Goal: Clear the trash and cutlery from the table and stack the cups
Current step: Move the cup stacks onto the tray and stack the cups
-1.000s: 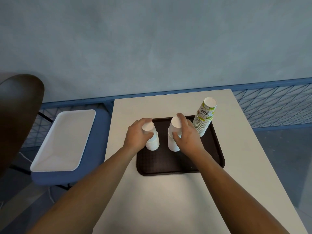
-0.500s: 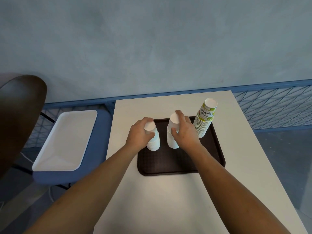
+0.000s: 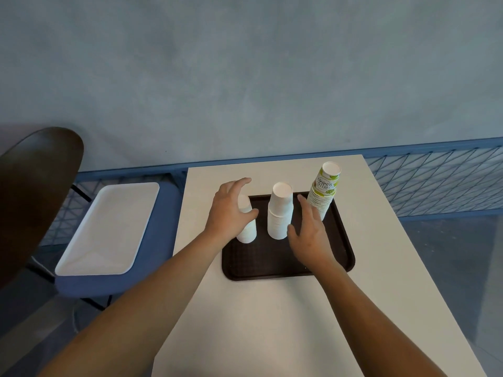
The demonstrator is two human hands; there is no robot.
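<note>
On the tray | left hand is lifting off the short cup stack, fingers apart | right hand is releasing the taller stack, fingers apart | cups standing stacked, desk looking cleared.

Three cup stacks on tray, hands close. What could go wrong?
The tall printed stack stands at the far right corner of the tray, near the right hand; a nudge could topple it.
The left hand is at the short white stack; a careless move could knock it into the middle stack.
</note>
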